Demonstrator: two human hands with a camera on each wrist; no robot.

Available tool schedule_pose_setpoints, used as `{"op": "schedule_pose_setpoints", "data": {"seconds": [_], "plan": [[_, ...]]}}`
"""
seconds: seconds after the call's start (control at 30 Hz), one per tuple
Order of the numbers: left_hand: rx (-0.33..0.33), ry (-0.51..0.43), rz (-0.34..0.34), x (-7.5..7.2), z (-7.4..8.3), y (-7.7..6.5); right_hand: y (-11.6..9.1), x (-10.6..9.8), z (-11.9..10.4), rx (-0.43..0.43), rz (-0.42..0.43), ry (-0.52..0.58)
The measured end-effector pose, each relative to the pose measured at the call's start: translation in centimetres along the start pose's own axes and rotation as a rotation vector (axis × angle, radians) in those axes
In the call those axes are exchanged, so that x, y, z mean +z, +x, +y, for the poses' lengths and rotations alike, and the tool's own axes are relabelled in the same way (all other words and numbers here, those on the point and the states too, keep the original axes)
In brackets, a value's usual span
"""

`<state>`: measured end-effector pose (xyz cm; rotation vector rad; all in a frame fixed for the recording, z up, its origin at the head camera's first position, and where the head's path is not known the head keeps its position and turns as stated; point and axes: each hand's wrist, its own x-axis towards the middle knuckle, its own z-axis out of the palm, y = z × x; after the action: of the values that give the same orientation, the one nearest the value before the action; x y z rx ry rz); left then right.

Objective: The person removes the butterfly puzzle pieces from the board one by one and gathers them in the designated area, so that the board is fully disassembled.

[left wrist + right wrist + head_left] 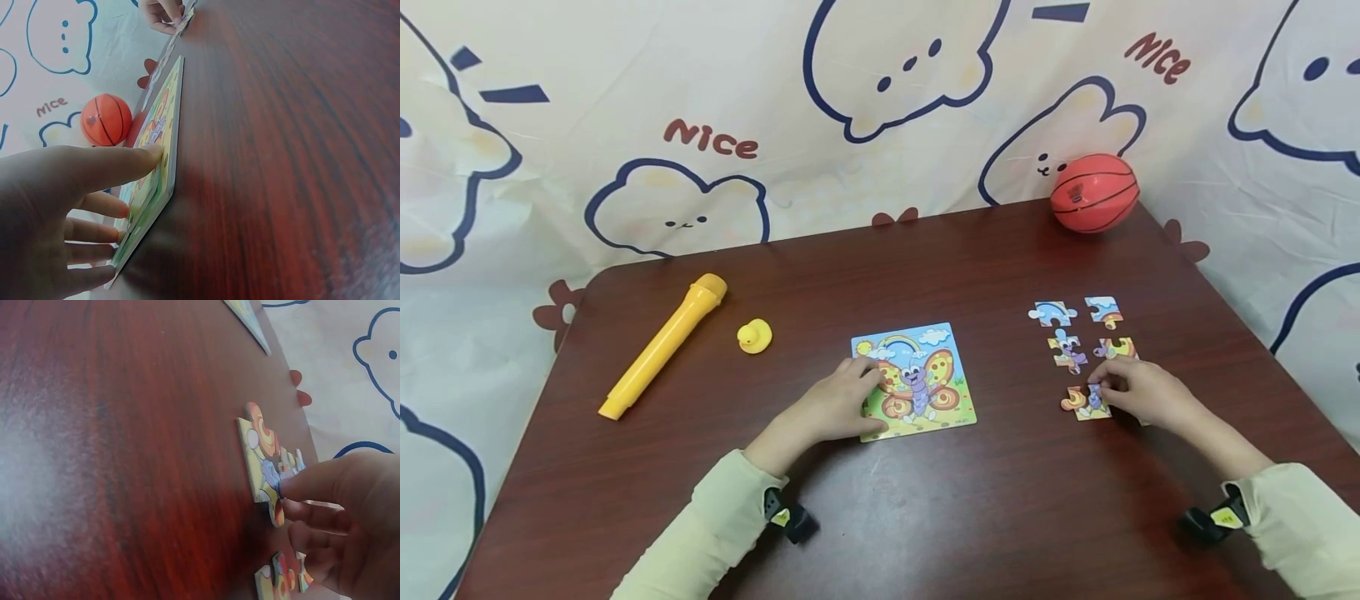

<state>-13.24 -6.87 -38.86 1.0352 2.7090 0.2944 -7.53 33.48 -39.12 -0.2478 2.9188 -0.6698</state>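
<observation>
A square butterfly puzzle board (928, 371) lies mid-table. My left hand (842, 400) rests on its left side, thumb near the lower edge and the other fingers, fairly straight, along the left; the thumb (134, 164) lies on the picture in the left wrist view. Over on the right, my right hand (1150, 392) pinches a puzzle piece (262, 465) with an orange swirl and a purple body between thumb and index finger. Around that hand lie several loose pieces, among them a rainbow piece (1051, 312), a cloud piece (1103, 308) and a purple-faced piece (1066, 352).
A yellow toy microphone (662, 346) lies on the left of the dark wooden table (865, 533), with a yellow rubber duck (755, 336) beside it. At the far right corner sits a red toy basketball (1095, 193). Printed cloth (820, 192) hangs behind the table.
</observation>
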Motion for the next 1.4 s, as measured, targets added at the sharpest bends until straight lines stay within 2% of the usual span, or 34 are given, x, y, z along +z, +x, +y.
{"op": "schedule_pose_setpoints", "data": {"seconds": [0.3, 0.43, 0.6, 0.83, 1.03, 1.27, 1.4], "plan": [[0.007, -0.008, 0.002, -0.1, 0.0, 0.0, 0.0, 0.1, -0.6, -0.013, 0.062, -0.050], [0.008, 0.005, 0.001, -0.2, 0.0, -0.1, 0.9, 0.6, -2.0, -0.078, 0.102, -0.033], [0.025, 0.056, 0.008, -0.4, 0.2, -0.2, 2.7, 2.1, -4.6, -0.180, 0.129, -0.007], [0.020, 0.119, 0.034, -0.4, 0.7, -0.6, 5.5, 3.5, -8.6, -0.256, 0.085, 0.042], [0.031, 0.146, 0.052, -0.4, 0.8, -0.6, 7.8, 4.5, -12.2, -0.268, 0.038, 0.111], [0.042, 0.187, 0.067, -0.3, 1.0, -0.8, 10.5, 6.0, -15.3, -0.293, -0.018, 0.088], [0.052, 0.198, 0.099, -0.2, 1.0, -1.0, 12.2, 6.8, -16.4, -0.268, -0.044, 0.063]]}}
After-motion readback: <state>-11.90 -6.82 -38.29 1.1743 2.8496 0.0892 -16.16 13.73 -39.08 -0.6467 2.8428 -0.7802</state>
